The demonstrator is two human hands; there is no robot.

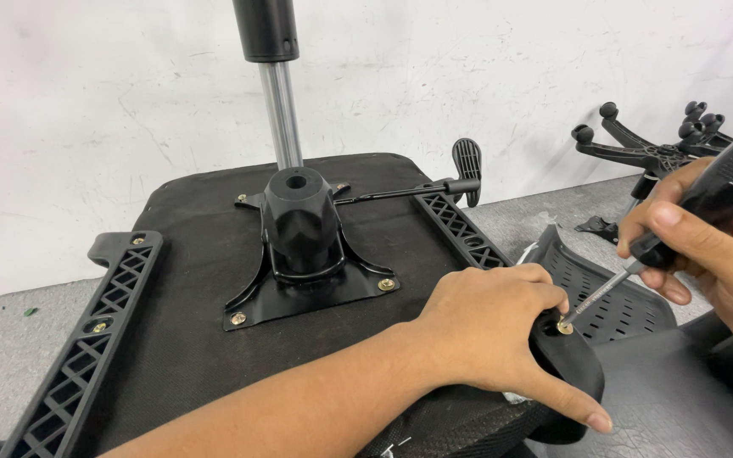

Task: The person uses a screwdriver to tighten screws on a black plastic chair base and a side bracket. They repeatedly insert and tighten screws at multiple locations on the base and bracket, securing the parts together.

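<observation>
The largest thing is the upturned chair seat, a broad dark panel covered with rough black fabric, its corners rounded. In the middle of it sits the black metal tilt mechanism, a glossy plate with wing-like corners, fixed with brass-coloured bolts. From its round socket a shiny chrome gas cylinder stands upright, with a black matte sleeve on top. A thin black lever with a ribbed paddle end goes from the mechanism toward the far right corner of the seat.

Along the left edge of the seat lies a black plastic armrest bracket with an open lattice pattern; a second lattice bracket lies along the right edge. Past the right edge I see a black plastic backrest piece with small perforated slots. Farther, near the white wall, a black five-arm chair base lies upside down on the grey concrete floor.

My left hand presses flat on a curved black plastic part at the front right corner of the seat, fingers spread, not closed around it. My right hand is closed firmly around the textured black handle of a screwdriver. Its thin metal tip touches a small brass screw in that curved part, just beside my left fingertips.
</observation>
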